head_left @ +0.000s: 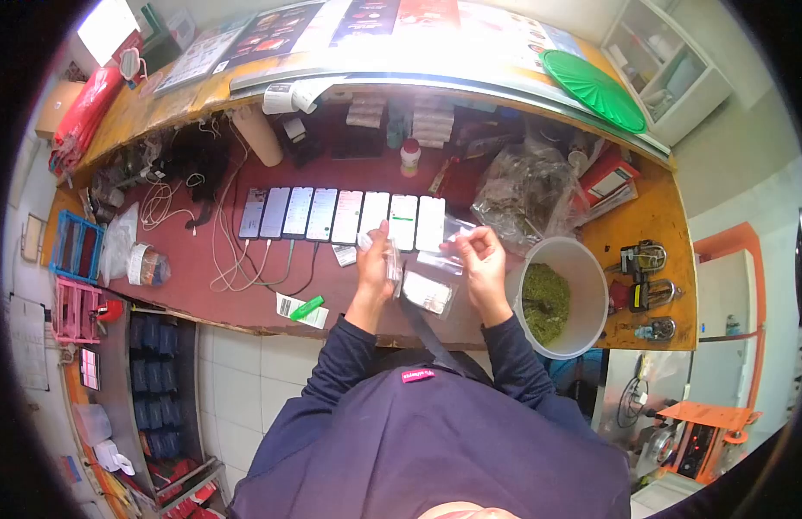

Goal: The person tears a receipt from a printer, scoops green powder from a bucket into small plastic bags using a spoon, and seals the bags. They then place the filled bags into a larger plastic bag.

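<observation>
My left hand (374, 270) is closed around small clear plastic bags (393, 261) above the desk's front part. To its right, my right hand (482, 265) pinches a thin clear plastic bag (441, 260) between thumb and fingers. On the desk between my wrists lies a clear packet with pale contents (428, 292). Just beyond both hands, several smartphones (322, 214) stand side by side in a row with lit screens. A white bucket (591, 303) holding green chopped leaves (544, 304) sits right of my right hand.
Cables (230, 259) run from the phones leftward. A green marker (306, 308) lies on a paper card near the front edge. Farther back are a white bottle with a red cap (409, 158) and a large clear plastic bag (526, 190). Metal devices (650, 294) stand far right.
</observation>
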Demonstrator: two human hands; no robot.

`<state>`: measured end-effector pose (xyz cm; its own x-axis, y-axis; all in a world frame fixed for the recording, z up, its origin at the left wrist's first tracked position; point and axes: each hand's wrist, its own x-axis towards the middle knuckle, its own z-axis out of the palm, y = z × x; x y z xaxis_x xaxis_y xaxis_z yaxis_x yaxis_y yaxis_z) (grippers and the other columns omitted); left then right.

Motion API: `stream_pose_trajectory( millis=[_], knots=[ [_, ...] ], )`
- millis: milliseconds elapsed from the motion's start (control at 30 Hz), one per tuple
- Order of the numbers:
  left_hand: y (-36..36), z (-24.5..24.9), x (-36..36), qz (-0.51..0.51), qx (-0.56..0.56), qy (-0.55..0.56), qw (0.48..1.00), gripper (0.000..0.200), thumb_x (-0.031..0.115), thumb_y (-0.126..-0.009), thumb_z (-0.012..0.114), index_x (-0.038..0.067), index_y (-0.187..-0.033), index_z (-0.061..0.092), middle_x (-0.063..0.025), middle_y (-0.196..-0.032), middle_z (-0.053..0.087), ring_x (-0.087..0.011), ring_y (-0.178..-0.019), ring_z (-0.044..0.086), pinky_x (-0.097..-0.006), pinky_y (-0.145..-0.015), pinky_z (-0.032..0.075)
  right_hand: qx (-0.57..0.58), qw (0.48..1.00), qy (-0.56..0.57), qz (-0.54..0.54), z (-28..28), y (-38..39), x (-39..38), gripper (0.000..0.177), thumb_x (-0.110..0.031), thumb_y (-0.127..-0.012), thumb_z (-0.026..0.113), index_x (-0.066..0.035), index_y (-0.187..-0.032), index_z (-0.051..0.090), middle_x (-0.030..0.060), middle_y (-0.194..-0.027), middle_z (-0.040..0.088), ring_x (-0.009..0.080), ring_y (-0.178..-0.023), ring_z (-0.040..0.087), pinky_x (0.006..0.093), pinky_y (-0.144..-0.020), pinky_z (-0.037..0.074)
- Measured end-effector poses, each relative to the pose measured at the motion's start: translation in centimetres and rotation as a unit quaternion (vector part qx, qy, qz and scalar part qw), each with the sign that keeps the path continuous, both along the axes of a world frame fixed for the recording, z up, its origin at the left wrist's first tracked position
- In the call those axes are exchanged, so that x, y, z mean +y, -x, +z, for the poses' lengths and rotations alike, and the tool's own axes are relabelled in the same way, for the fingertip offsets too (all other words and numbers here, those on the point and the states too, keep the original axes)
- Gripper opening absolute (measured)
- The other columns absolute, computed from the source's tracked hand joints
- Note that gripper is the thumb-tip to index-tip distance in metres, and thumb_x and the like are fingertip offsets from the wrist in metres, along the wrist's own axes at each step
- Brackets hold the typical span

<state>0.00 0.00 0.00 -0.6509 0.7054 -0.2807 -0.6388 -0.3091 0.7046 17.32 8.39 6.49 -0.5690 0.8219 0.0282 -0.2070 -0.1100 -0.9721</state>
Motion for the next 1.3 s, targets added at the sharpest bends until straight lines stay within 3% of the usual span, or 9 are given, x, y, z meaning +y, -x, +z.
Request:
stream_pose_trajectory(
  millis=[67, 167, 533, 767, 900, 1033, 1167, 1233, 1300],
  knots=[
    [-0.3, 1.4, -0.8, -0.168, -0.116, -0.03, 0.978, 0.03, 0.029, -0.087, 0.072, 0.004, -0.102, 0.066, 0.0035, -0.072, 0.058, -0.004, -0.061, 0.051, -0.0199, -0.052, 0.037, 0.101, 0.989, -0.045, -0.098, 1.5, 0.7, -0.4, 0.014, -0.001, -0.093, 0.059, -0.004, -0.097, 0.046, 0.0132, -0.097, 0.064, 0.0225, -0.094, 0.067, 0.0355, -0.084, 0.055],
    [-4.0, 5.6, -0.9, -0.236, 0.001, 0.005, 0.972, 0.024, 0.024, -0.086, 0.073, 0.005, -0.1, 0.066, 0.0026, -0.076, 0.06, -0.0037, -0.064, 0.052, -0.0204, -0.053, 0.039, 0.141, 0.973, -0.064, -0.173, 3.7, 0.8, -1.6, 0.014, 0.0, -0.093, 0.059, -0.002, -0.095, 0.045, 0.0132, -0.098, 0.064, 0.021, -0.094, 0.066, 0.0335, -0.083, 0.056],
    [-7.6, 8.6, -0.1, -0.126, 0.068, -0.011, 0.99, 0.022, 0.013, -0.086, 0.072, 0.001, -0.103, 0.066, -0.0027, -0.087, 0.066, -0.0076, -0.074, 0.06, -0.0218, -0.061, 0.048, 0.072, 0.916, -0.313, -0.239, 2.2, 1.3, -2.2, 0.016, 0.004, -0.091, 0.059, -0.001, -0.095, 0.045, 0.0174, -0.105, 0.059, 0.0238, -0.094, 0.066, 0.0343, -0.084, 0.055],
    [-5.8, 6.8, -0.3, -0.078, 0.22, -0.02, 0.972, 0.014, 0.011, -0.085, 0.072, -0.001, -0.092, 0.069, -0.0056, -0.083, 0.069, -0.0103, -0.074, 0.064, -0.0236, -0.063, 0.05, -0.12, 0.878, -0.302, -0.352, 4.3, 1.3, -2.5, 0.051, 0.004, -0.073, 0.069, -0.003, -0.117, 0.043, 0.0123, -0.11, 0.049, 0.0237, -0.099, 0.056, 0.0334, -0.074, 0.052],
    [-3.7, 7.0, -2.0, -0.101, 0.523, 0.091, 0.842, 0.014, 0.014, -0.079, 0.077, 0.002, -0.078, 0.071, -0.0046, -0.068, 0.068, -0.0082, -0.064, 0.062, -0.0262, -0.059, 0.049, -0.246, 0.826, -0.497, -0.097, 5.7, -0.1, -2.6, 0.02, -0.021, -0.077, 0.075, -0.007, -0.084, 0.063, 0.0105, -0.094, 0.058, 0.0225, -0.087, 0.057, 0.0386, -0.064, 0.044],
    [-2.6, 9.0, -3.3, -0.167, 0.548, 0.091, 0.815, 0.018, 0.018, -0.077, 0.079, 0.002, -0.076, 0.07, -0.0025, -0.064, 0.064, -0.0072, -0.06, 0.055, -0.0261, -0.056, 0.046, -0.227, 0.938, -0.235, 0.112, 3.6, -0.1, -1.4, 0.018, -0.015, -0.087, 0.068, 0.003, -0.087, 0.069, 0.01, -0.074, 0.069, 0.0148, -0.068, 0.063, 0.0296, -0.067, 0.049],
    [-0.6, 9.0, -4.6, -0.3, 0.513, 0.08, 0.8, 0.023, 0.024, -0.082, 0.073, 0.001, -0.082, 0.067, -0.0097, -0.07, 0.066, -0.0165, -0.062, 0.06, -0.0306, -0.061, 0.049, -0.274, 0.894, -0.261, 0.239, 5.0, -0.6, -0.9, 0.015, -0.009, -0.091, 0.06, 0.003, -0.09, 0.069, 0.0087, -0.074, 0.069, 0.0101, -0.069, 0.061, 0.0275, -0.066, 0.049],
    [-1.0, 7.8, -4.6, -0.292, 0.546, 0.063, 0.783, 0.024, 0.025, -0.085, 0.069, 0.001, -0.084, 0.065, -0.0118, -0.068, 0.064, -0.0225, -0.062, 0.061, -0.0335, -0.061, 0.048, -0.24, 0.903, -0.271, 0.231, 4.6, -0.4, -1.6, 0.017, -0.011, -0.091, 0.057, 0.002, -0.087, 0.067, 0.011, -0.073, 0.067, 0.0127, -0.067, 0.061, 0.0296, -0.064, 0.049],
    [-1.4, 7.0, -4.6, -0.309, 0.601, 0.072, 0.733, 0.018, 0.022, -0.085, 0.066, 0.003, -0.084, 0.065, -0.0137, -0.072, 0.065, -0.0244, -0.061, 0.061, -0.0337, -0.06, 0.048, -0.343, 0.857, -0.302, 0.24, 4.9, -0.2, -1.9, 0.023, -0.021, -0.087, 0.057, -0.001, -0.084, 0.065, 0.0209, -0.075, 0.064, 0.0338, -0.068, 0.063, 0.0401, -0.062, 0.047]
  ],
)
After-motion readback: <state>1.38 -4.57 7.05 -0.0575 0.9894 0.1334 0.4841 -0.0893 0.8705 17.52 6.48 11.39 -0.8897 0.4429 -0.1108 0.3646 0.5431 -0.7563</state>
